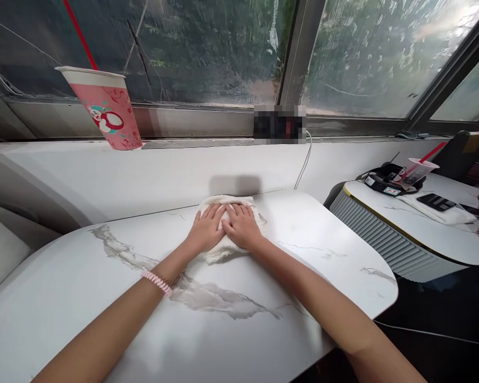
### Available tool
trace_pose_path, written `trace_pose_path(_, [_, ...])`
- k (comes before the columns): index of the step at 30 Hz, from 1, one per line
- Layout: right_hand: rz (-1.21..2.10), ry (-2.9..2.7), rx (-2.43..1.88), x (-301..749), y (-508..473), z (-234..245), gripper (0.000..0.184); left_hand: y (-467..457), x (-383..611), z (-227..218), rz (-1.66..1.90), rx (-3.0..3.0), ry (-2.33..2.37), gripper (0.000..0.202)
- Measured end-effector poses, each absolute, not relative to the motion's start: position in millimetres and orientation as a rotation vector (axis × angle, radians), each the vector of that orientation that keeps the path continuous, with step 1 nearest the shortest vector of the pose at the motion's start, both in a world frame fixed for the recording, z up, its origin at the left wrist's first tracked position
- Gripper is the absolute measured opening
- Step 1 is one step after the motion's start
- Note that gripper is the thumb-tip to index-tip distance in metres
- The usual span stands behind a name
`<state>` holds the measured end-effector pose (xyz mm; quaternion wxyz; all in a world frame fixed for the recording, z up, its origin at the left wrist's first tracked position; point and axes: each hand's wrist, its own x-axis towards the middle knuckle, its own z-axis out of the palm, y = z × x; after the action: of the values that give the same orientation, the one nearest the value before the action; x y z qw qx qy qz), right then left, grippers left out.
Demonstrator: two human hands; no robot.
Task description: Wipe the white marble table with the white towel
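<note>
A white cloth [223, 257] lies bunched on the marbled white table [303, 276], close to its far edge by the wall. My left hand [206, 230] presses down flat on the cloth with its fingers stretched out. Beside it, my right hand [241, 226] also rests flat on the cloth, fingers extended, the two hands touching or nearly so near the thumbs. Much of the cloth is hidden under both hands. A pink coiled band [156, 282] circles my left wrist.
A pink paper cup [109, 111] with a red straw stands on the window ledge. A cable [304, 162] hangs from a blurred dark object. At right, a second table [407, 223] holds a clear cup [417, 173], a black tray and a phone [436, 202]; a person's hand shows there.
</note>
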<state>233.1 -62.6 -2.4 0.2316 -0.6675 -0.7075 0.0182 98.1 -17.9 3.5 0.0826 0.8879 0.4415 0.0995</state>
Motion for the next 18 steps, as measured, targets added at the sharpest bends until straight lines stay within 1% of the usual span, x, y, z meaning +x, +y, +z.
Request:
trace_pose_path(10, [0.09,-1.982,-1.802,220.6,-14.8,3.3,0.045,21.3,84.5,4.6,0.396,2.621,1.39,0.056])
trace_pose_path(18, [0.138,-2.003,-1.714,216.0,-31.2,0.8,0.046,-8.8,81.5,7.5,0.346,2.581,1.539,0.055])
